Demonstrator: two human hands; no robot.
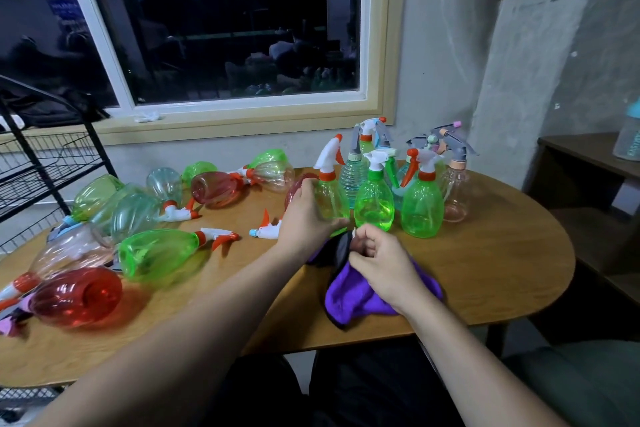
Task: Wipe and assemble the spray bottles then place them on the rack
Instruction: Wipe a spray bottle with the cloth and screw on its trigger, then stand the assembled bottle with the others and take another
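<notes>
Head view: the left hand (304,215) wraps the lower body of an upright green spray bottle (331,197) at the near edge of the standing cluster. The bottle's long axis is vertical, with the trigger head on top. The right hand (379,263) pinches the purple cloth (353,301) on the table (485,270), just in front of the bottle and nearer the person. Wiping probably needs only a short pull toward the cloth. The rack (52,170) stands far left, on the left hand's side.

light: dim indoor | window (221,35): dark, lamp reflections | spray bottles (374,201): glossy highlights | table (485,270): soft shadows | edges: wide-angle bend
</notes>
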